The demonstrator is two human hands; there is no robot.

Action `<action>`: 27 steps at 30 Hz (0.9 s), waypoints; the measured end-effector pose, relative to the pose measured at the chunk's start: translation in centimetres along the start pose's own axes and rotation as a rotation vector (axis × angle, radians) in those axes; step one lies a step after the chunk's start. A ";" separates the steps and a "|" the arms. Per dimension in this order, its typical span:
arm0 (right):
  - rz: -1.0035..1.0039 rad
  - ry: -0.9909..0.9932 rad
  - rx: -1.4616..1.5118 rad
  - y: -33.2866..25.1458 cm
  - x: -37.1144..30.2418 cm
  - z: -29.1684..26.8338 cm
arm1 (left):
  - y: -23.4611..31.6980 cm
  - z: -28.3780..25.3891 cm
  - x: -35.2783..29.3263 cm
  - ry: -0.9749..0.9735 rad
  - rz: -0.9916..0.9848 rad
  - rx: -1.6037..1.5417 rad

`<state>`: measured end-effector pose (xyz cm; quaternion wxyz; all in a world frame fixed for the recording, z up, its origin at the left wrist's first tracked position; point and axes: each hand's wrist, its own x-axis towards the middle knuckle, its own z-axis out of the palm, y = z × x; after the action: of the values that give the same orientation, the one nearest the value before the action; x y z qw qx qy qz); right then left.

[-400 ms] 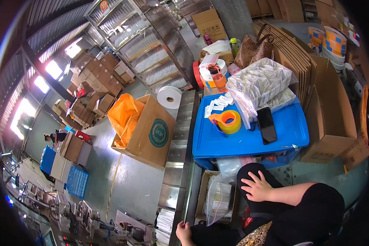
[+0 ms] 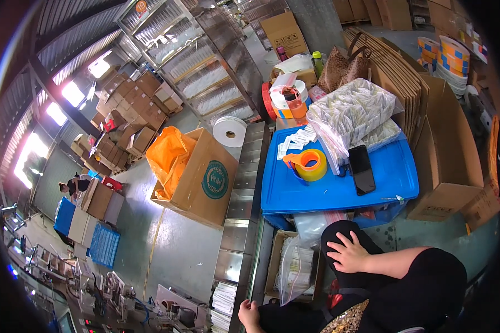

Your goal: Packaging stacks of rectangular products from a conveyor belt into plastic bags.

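My right hand [image 2: 347, 254] lies flat on my black-clad knee, fingers spread and nothing in them. Low in the view, my left hand [image 2: 249, 314] rests by the edge of the metal conveyor, next to a stack of white packets [image 2: 223, 304]. Its fingers are loosely bent, a little apart, and no held thing shows. Between the hands, a clear zip bag of white packets [image 2: 298, 269] stands in an open carton [image 2: 273, 284]. Beyond my knee is a blue plastic bin lid [image 2: 328, 194] bearing a tape roll in a dispenser [image 2: 315, 166], a black phone [image 2: 362, 171] and loose white sachets [image 2: 299, 140].
A large bag of sachets [image 2: 355, 108] sits on the lid's far side. Cartons [image 2: 447, 161] stand at the right. Left of the conveyor [image 2: 231, 266] is a carton [image 2: 205, 183] with an orange liner [image 2: 172, 155]. Machinery [image 2: 100, 294] fills the lower left; a person [image 2: 76, 186] works farther off.
My hands and the things around them have not visibly moved. The distant person at the left has shifted slightly.
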<state>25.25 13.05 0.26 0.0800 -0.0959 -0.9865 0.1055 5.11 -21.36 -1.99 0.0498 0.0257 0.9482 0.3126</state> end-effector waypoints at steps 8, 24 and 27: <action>-0.002 0.006 0.017 -0.1 0.1 -0.2 | -0.9 0.2 0.2 0.006 0.059 0.019; -0.002 -0.002 -0.006 0.0 0.1 0.1 | -1.1 0.5 0.3 0.038 0.093 0.066; -0.006 -0.011 -0.004 0.0 0.1 0.1 | -1.8 0.8 0.6 0.053 0.088 0.098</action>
<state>25.15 13.09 0.16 0.0749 -0.0927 -0.9875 0.1037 4.61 -22.28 -3.71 0.0097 0.0616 0.9613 0.2683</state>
